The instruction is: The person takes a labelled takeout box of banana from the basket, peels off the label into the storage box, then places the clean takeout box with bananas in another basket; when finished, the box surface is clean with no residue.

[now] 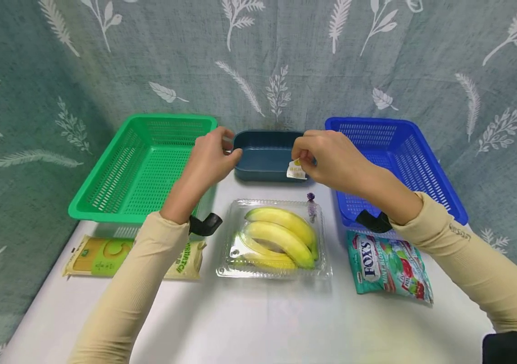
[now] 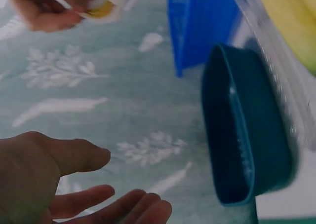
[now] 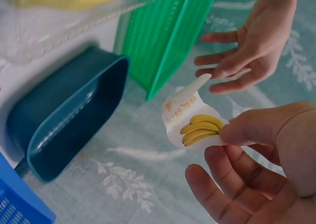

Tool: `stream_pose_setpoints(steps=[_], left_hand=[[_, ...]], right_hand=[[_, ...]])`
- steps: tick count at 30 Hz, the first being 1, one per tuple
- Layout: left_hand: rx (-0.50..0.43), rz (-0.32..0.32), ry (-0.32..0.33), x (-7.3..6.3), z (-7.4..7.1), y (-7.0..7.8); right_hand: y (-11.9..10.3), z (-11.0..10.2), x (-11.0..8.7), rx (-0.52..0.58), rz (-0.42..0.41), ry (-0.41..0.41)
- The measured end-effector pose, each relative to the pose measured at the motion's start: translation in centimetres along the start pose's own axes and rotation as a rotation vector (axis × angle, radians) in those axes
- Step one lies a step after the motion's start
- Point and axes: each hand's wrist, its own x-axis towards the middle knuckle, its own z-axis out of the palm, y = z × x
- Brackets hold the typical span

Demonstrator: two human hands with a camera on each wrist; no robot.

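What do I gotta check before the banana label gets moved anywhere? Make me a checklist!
1. Banana label pinched in the right hand: ok.
2. Banana label lying flat: not ok, one end curls.
3. Left hand free: ok, it holds nothing.
4. Bananas inside the clear box: ok, they show through it.
5. Clear box latched tight: cannot tell.

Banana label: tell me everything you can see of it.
The label is a white, paper-like piece printed with a yellow banana bunch and orange lettering that I cannot read clearly. It is bent rather than flat, one end curling over. The right hand pinches one edge, holding it raised; in the head view it partly overlaps the dark blue container. The left hand is apart from it.
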Motion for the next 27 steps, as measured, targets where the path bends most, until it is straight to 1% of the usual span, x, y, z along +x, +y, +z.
stream_pose_setpoints(steps=[4,8,12,16,19,21,27], left_hand=[[0.073,-0.049,-0.050,2.8,0.9,-0.6],[0.131,-0.082,-0.089,5.2,2.0,-1.4],[0.145,-0.116,-0.145,7.3,2.9,-1.9],[0.191,-0.150,-0.166,9.2,3.6,-2.1],[0.233,-0.188,-0.174,10.3,4.3,-2.3],[0.258,-0.207,-0.169,10.9,4.7,-2.6],[0.308,-0.262,-0.149,11.7,5.5,-3.8]], right_hand=[[1.4,0.5,1.0,-0.026,0.026,-0.020],[2.8,1.3,2.0,-0.019,0.087,-0.060],[4.1,2.1,2.8,-0.017,0.152,-0.124],[5.2,2.6,3.5,-0.014,0.195,-0.170],[6.0,3.1,4.1,-0.013,0.217,-0.198],[6.4,3.4,4.5,-0.016,0.224,-0.215],[7.6,4.6,5.7,-0.025,0.239,-0.218]])
